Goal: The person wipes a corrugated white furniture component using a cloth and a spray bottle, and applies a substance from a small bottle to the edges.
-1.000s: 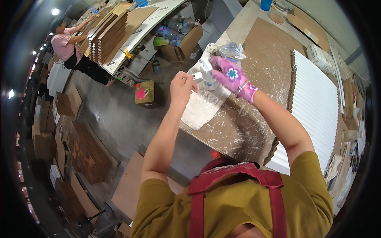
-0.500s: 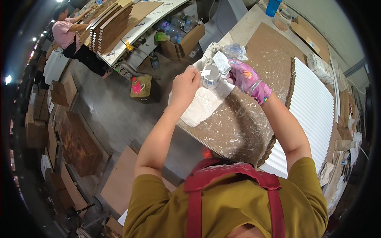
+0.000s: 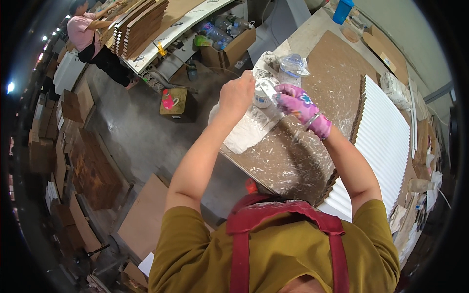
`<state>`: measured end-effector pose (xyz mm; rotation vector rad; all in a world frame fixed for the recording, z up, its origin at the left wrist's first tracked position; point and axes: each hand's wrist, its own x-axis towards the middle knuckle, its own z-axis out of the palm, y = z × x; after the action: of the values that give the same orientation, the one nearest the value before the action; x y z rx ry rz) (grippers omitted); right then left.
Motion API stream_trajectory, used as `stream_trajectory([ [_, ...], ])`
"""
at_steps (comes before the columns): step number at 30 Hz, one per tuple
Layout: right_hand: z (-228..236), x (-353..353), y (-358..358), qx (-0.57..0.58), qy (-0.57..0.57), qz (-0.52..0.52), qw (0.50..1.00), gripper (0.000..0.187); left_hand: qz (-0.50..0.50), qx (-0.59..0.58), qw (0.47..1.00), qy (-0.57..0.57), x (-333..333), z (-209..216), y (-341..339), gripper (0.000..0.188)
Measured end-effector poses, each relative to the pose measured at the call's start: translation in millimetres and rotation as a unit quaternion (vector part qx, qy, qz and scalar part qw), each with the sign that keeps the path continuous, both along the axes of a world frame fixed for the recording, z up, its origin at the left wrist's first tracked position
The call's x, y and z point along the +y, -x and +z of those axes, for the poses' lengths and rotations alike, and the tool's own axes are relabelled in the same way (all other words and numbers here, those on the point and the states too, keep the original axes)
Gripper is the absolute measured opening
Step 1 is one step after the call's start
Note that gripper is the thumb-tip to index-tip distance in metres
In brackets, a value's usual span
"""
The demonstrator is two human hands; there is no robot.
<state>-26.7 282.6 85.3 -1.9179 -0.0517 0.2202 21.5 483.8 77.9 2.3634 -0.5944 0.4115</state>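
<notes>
A small clear cup (image 3: 262, 101) with whitish contents stands on a white cloth (image 3: 243, 133) at the corner of the brown-covered table. My bare left hand (image 3: 236, 93) is closed at the cup's left, fingertips by its rim; what they pinch, if anything, is hidden. My right hand (image 3: 296, 101), in a pink and purple flowered glove, grips a whitish crumpled piece (image 3: 267, 90) over the cup; its kind is blurred. Just beyond lie a stained white rag (image 3: 267, 61) and a clear plastic piece with blue (image 3: 292, 63).
White corrugated strips (image 3: 383, 146) lie stacked along the table's right side. A blue cup (image 3: 343, 11) stands at the back. On the floor to the left is a square tin (image 3: 177, 104). A box of bottles (image 3: 229, 51) sits ahead. Far left, a person (image 3: 85, 34) handles brown boards.
The whitish piece in my right hand has come down and left over the cup. My left hand has shifted slightly right and up; the white tab at its fingertips no longer shows.
</notes>
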Motion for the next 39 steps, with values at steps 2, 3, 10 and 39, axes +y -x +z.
stream_trajectory([
  [2, 4.9, -3.0, 7.8, 0.128, -0.171, -0.058, 0.975, 0.019, -0.004, 0.011, 1.0, 0.003, 5.4, -3.4, -6.2, 0.013],
  [3, -1.8, -11.7, 7.3, 0.128, -0.167, -0.062, 0.976, 0.019, -0.015, 0.02, 1.0, 0.005, 4.3, -4.2, -7.6, 0.013],
  [10, -8.9, -3.0, -19.2, 0.065, -0.267, -0.115, 0.955, 0.038, -0.032, 0.025, 0.999, -0.009, 1.9, 9.4, 8.1, 0.013],
  [39, 4.4, -6.4, 17.8, 0.019, -0.05, 0.021, 0.998, 0.033, -0.004, 0.006, 0.997, -0.076, -3.4, 11.6, 2.3, 0.012],
])
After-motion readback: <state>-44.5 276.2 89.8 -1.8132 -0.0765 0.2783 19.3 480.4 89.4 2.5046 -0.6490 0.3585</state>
